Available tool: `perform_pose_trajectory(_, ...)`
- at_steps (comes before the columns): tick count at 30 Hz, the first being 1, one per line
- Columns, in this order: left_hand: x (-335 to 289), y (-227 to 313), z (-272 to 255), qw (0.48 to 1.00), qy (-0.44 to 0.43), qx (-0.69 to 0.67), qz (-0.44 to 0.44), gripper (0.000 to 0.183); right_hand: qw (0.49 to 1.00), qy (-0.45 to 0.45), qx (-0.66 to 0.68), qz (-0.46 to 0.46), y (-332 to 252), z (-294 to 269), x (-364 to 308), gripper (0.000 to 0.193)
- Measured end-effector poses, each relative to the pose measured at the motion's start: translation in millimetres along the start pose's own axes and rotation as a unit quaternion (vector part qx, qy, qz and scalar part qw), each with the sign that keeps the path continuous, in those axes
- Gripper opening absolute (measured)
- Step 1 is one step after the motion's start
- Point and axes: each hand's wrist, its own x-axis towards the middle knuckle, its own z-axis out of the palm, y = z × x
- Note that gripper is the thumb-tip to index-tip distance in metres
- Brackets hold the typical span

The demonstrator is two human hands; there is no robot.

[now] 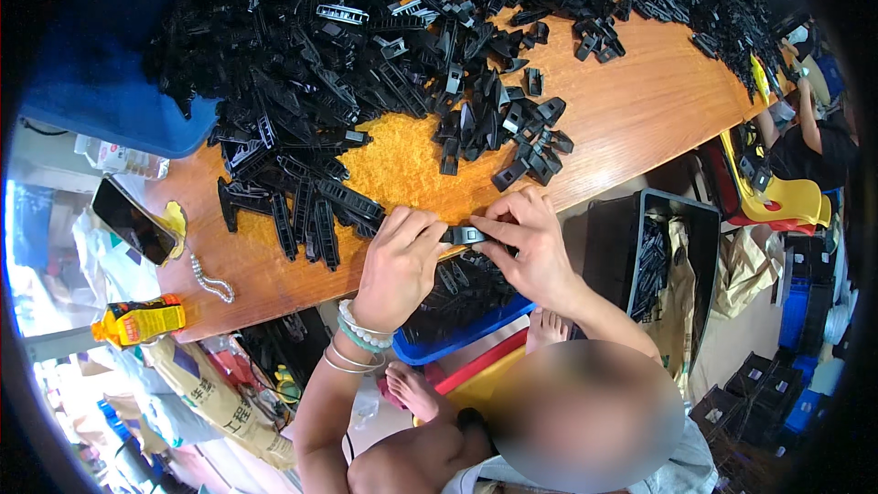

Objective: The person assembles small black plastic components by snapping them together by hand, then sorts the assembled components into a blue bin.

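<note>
Between my two hands, just over the table's near edge, is a small black plastic part (pixel 469 235) with a grey face. My left hand (pixel 400 261) pinches its left end, fingers closed. On the other end, the fingertips and thumb of my right hand (pixel 529 245) are closed too. My fingers cover most of the part, so its full shape is hidden. Long ribbed black plastic pieces (pixel 315 220) lie close beyond my left hand. Short hollow black plastic pieces (pixel 533 151) are heaped beyond my right hand.
A large pile of black parts (pixel 320 55) covers the far side of the wooden table (pixel 631 101). At the left lie a phone (pixel 137 220), a beaded string (pixel 212 282) and a yellow-orange pack (pixel 139 319). A blue bin (pixel 434 348) and a black crate (pixel 704 247) stand below.
</note>
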Motion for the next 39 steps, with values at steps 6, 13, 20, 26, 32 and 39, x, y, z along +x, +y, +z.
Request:
perform_pose_trajectory(6,-3.5,2.6,-48.6,0.998,0.025,-0.003,-0.055,0.035,0.991,0.087,-0.057,-0.087,10.6,-14.8,-3.4,0.031)
perform_pose_trajectory(13,4.8,-20.6,-53.3,0.946,-0.042,0.320,-0.008,0.039,0.952,0.086,-0.283,-0.083,31.0,-24.2,32.3,0.032)
perform_pose_trajectory(20,23.0,-15.1,-29.4,0.963,-0.020,0.265,0.042,0.029,0.982,0.140,-0.099,-0.075,19.7,1.5,18.0,0.028)
perform_pose_trajectory(26,37.6,-19.4,-29.6,0.987,-0.049,0.154,-0.001,0.027,0.993,0.112,-0.013,-0.018,10.4,11.4,4.2,0.031)
perform_pose_trajectory(32,11.3,-21.5,-8.4,0.978,0.040,0.205,0.028,0.028,0.988,0.144,-0.060,-0.022,15.3,11.2,-1.5,0.026)
perform_pose_trajectory(39,16.7,3.0,-10.9,0.966,-0.038,0.254,-0.002,0.024,0.985,0.162,-0.050,-0.007,15.9,12.6,-0.7,0.026)
